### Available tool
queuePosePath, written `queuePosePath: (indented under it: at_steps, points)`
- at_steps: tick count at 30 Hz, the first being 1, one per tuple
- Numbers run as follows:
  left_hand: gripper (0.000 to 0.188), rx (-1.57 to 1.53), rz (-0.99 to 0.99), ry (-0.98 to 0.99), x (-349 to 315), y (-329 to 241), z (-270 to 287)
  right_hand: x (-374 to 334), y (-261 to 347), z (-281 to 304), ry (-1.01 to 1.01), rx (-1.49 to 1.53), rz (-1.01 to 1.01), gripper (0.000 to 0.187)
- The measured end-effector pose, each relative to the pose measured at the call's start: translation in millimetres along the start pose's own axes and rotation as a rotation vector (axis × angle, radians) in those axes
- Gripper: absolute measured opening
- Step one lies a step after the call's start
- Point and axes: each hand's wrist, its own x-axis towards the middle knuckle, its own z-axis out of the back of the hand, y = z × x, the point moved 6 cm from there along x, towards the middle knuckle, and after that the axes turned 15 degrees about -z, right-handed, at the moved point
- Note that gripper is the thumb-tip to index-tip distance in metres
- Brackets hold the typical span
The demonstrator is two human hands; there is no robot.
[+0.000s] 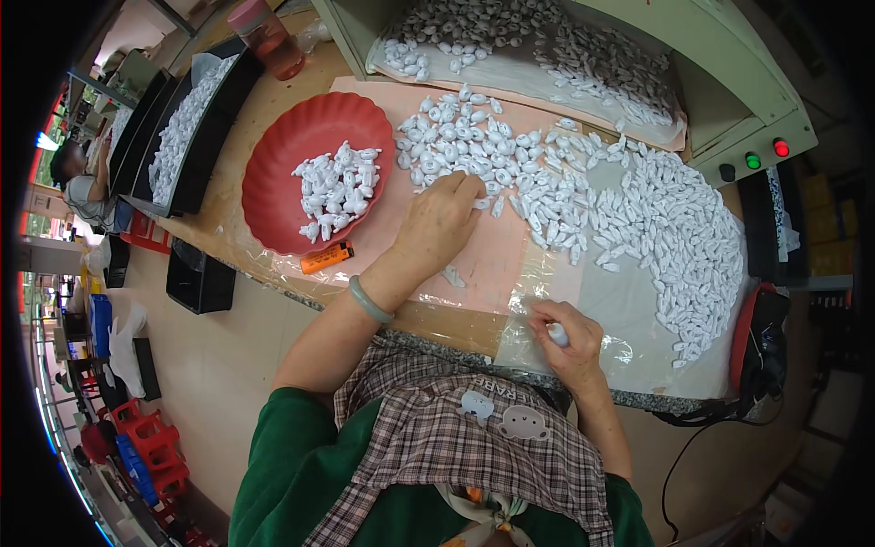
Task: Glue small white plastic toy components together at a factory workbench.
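Right hand (578,348) holds a white piece (558,335) — partly hidden.

Wht. pcs. (697,264), red bowl (273,155), pink sheet (488,264), grn. sleeves (283,447), dk. plaid apron (424,447)

The small white moulded pieces (693,255) heaped at right of the frame look like smooth plastic. The scalloped red bowl (273,173) at upper left is plastic with a soft sheen. Glossy clear film (524,343) covers part of the brown wood-like bench (226,196); the checked apron (410,447) at bottom centre is matt cloth.
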Motion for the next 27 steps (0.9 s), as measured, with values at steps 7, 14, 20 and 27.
queuePosePath:
  at_steps: [7, 14, 20, 27]
  points:
    - [0.022, -0.049, -0.097, -0.033, -3, -16, 6, 0, -3, 0, 0.023, 0.028, -0.024, 0.029]
    - [0.025, -0.020, -0.161, 0.098, -8, -28, 4, 0, -1, 3, 0.008, 0.035, -0.101, 0.031]
    - [0.028, -0.616, 0.147, 0.101, -22, -31, 4, -2, -22, 4, 0.035, 0.556, -0.222, 0.037]
    - [0.031, -1.630, 0.698, 0.029, -51, -67, -16, -3, -26, 14, 0.033, 0.728, -0.310, 0.020]
